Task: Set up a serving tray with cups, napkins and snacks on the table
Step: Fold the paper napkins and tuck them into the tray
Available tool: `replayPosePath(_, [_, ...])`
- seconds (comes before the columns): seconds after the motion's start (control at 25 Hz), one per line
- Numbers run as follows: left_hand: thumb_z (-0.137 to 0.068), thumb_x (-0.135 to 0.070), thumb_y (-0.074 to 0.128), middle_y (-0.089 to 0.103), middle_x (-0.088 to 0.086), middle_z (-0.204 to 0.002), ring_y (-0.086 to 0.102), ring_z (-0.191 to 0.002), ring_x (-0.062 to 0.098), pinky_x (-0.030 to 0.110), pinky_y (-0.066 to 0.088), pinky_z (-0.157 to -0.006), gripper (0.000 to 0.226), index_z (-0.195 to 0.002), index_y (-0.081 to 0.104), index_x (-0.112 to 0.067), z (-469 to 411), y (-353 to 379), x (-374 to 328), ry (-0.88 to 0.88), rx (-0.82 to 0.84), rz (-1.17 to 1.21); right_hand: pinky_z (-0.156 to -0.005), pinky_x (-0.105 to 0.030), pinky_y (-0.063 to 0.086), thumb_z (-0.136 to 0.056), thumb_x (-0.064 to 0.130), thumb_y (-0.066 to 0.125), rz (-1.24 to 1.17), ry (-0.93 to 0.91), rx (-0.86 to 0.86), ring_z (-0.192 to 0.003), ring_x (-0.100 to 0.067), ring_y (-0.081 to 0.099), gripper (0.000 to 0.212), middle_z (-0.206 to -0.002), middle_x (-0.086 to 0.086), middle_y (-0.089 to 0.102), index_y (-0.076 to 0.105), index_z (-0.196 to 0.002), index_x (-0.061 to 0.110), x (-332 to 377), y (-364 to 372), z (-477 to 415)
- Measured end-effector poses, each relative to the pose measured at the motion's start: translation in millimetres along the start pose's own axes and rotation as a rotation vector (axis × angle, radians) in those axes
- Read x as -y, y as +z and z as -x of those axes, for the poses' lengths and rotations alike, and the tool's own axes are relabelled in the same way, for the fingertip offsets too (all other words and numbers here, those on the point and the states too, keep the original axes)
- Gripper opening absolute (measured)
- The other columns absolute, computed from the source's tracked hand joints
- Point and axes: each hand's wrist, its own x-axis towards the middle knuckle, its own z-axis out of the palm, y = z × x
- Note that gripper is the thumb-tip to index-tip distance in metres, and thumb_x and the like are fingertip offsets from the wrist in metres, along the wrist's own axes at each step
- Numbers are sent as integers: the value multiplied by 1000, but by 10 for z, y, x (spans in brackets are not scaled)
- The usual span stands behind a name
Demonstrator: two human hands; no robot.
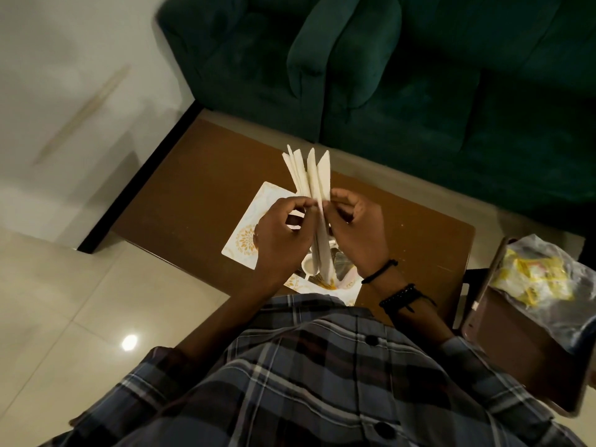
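Napkins (311, 179) fanned edge-on, pinched from both sides by left hand (280, 240) and right hand (356, 233), held above tray (254, 214) on table (180, 201). Cups and snacks on tray mostly hidden below hands. Step in hand: napkins, probably separating or fanning. Next: lower them onto bare tray corner, keeping fan intact.

Green sofa (419, 75), pale tiled floor (80, 301)

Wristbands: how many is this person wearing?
2, both on the right arm: a thin black cord at the wrist and a black beaded band just behind it. The left wrist looks bare.
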Motion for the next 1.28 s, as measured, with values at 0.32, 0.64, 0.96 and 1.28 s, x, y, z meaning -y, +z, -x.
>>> replayPosePath(0.32, [-89, -23, 66, 70, -4, -89, 69, -78, 14, 39, 61, -76, 18, -100, 71, -10, -71, 2, 0, -20, -44, -26, -80, -23, 59, -81, 8, 73, -63, 14, 28, -86, -5, 72, 45, -102, -5, 74, 48, -117, 17, -32, -1, -4])
replayPosePath(0.64, [-89, -27, 66, 72, -2, -95, 70, -81, 15, 42, 60, -78, 20, -102, 70, -12, -58, 40, 22, -23, -36, -34, -65, -1, 48, -89, 9, 63, 287, -150, -20, -76, -3, 62, 19, -101, -2, 76, 74, -104, 13, 16, -19, -8])
replayPosePath(0.96, [-92, -24, 62, 72, 1, -100, 70, -84, 15, 45, 59, -77, 19, -103, 70, -11, -59, 37, 51, 8, -14, -30, -71, -3, 51, -87, 13, 64, 148, -95, 123, -84, 4, 64, 35, -112, 1, 71, 62, -122, 13, 46, -17, -12])
replayPosePath(1.28, [-93, -15, 59, 73, 1, -101, 71, -87, 22, 48, 59, -80, 16, -101, 72, -8, -107, 22, 112, -30, -20, 61, -68, -9, 54, -85, 0, 65, 121, -130, 18, -78, 5, 64, 23, -93, 15, 64, 58, -105, 7, -19, -61, -29])
